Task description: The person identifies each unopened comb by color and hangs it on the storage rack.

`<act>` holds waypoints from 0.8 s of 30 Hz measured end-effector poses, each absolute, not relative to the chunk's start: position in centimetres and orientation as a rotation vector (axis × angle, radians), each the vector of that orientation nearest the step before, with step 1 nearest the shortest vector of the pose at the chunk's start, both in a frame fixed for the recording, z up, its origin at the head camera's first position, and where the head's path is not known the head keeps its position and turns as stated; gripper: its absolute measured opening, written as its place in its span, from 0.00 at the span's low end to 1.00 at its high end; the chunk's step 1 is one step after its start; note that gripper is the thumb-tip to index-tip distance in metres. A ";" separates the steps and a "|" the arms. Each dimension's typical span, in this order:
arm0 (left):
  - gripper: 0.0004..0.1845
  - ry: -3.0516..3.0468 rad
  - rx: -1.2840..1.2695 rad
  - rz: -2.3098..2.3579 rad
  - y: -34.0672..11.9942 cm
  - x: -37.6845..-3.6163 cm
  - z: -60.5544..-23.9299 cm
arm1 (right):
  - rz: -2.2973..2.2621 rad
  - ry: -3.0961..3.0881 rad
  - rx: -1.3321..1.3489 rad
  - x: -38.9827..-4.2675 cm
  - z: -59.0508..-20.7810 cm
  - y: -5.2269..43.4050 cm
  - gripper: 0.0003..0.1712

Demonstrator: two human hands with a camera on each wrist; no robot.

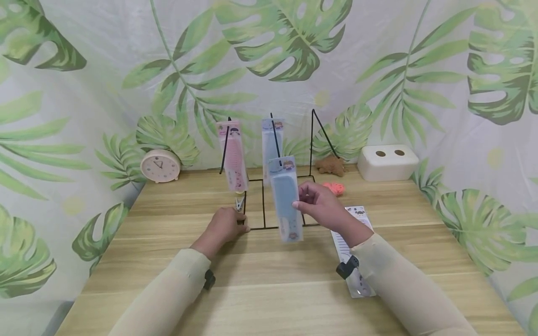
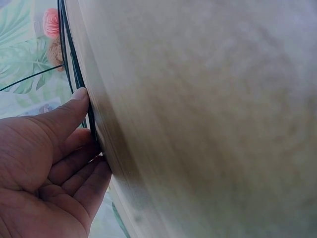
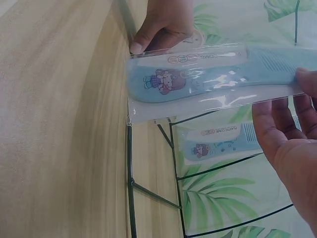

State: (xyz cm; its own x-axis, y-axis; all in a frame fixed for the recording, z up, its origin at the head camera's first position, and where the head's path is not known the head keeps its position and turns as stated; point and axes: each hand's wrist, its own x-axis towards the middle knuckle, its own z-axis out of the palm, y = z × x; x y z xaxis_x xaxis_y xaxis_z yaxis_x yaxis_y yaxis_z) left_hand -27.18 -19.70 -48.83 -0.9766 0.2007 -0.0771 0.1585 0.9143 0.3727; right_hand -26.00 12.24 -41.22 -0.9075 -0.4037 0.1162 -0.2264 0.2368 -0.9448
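A blue comb [image 1: 285, 200] in a clear packet hangs upright at the front end of the middle arm of a black wire rack [image 1: 264, 205]. My right hand [image 1: 321, 205] pinches this packet at its right edge, thumb in front, also seen in the right wrist view. At the rack's front left corner my left hand [image 1: 224, 228] holds the base wire between thumb and fingers, as the left wrist view shows. Another packaged blue comb [image 1: 267, 140] hangs farther back on the same arm. From the left arm hangs a packaged pink comb [image 1: 234, 158].
Under my right forearm lies another packaged comb [image 1: 357, 282]. A small clip [image 1: 239, 204] is just beyond my left hand. Coral yarn [image 1: 336, 188], a brown lump [image 1: 330, 165] and a white box [image 1: 386, 165] stand at right; a round clock [image 1: 160, 165] stands at left.
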 end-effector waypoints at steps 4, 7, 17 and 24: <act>0.17 2.960 0.284 0.564 -19.7 -27.2 -48.9 | -1.749 2.400 -0.555 -26.9 -41.0 11.7 0.10; 0.16 2.957 0.293 0.565 -19.7 -27.2 -48.9 | -1.795 2.414 -0.469 -28.1 -40.6 10.9 0.12; 0.12 2.947 0.267 0.588 -19.6 -27.1 -49.0 | -1.936 2.433 -0.286 -33.1 -40.0 7.9 0.11; 0.20 2.953 0.255 0.577 -19.8 -27.2 -49.1 | -1.997 2.477 -0.281 -35.6 -40.1 7.0 0.11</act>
State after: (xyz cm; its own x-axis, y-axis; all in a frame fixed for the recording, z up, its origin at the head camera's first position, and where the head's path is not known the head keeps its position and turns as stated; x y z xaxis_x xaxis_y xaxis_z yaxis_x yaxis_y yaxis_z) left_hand -27.19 -19.80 -49.11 -0.9784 0.1879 -0.0862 0.1416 0.9129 0.3828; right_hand -35.65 7.01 -40.07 -0.9832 -0.1038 0.1504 -0.1690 0.2033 -0.9644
